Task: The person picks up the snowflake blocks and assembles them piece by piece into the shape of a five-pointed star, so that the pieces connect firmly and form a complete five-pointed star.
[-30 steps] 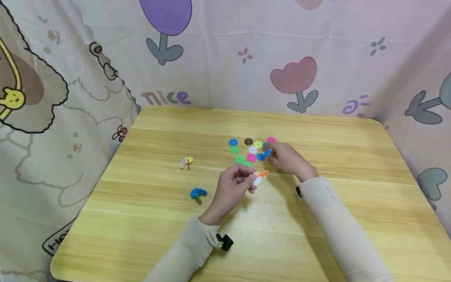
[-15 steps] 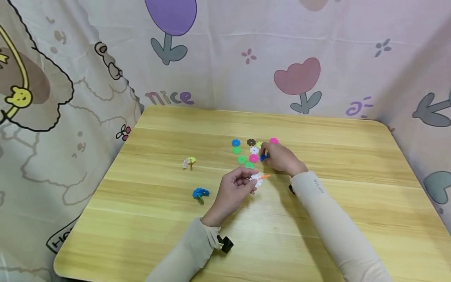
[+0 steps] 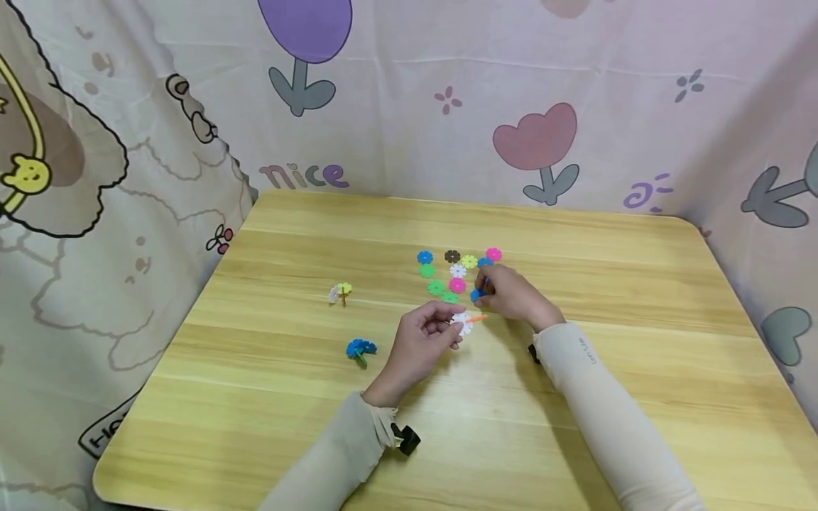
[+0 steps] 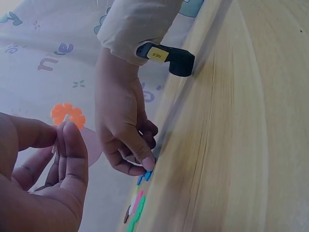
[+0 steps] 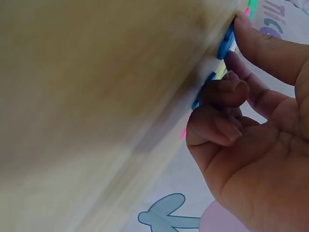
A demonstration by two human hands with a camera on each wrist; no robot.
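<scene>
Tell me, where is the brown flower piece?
In the head view, the brown flower piece lies at the far edge of the pile, between the blue piece and yellow piece.

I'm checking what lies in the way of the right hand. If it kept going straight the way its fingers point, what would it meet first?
The right hand points left along the table, fingers touching a blue disc. Going on, it would likely meet the pink disc next, though depth is hard to judge.
</scene>
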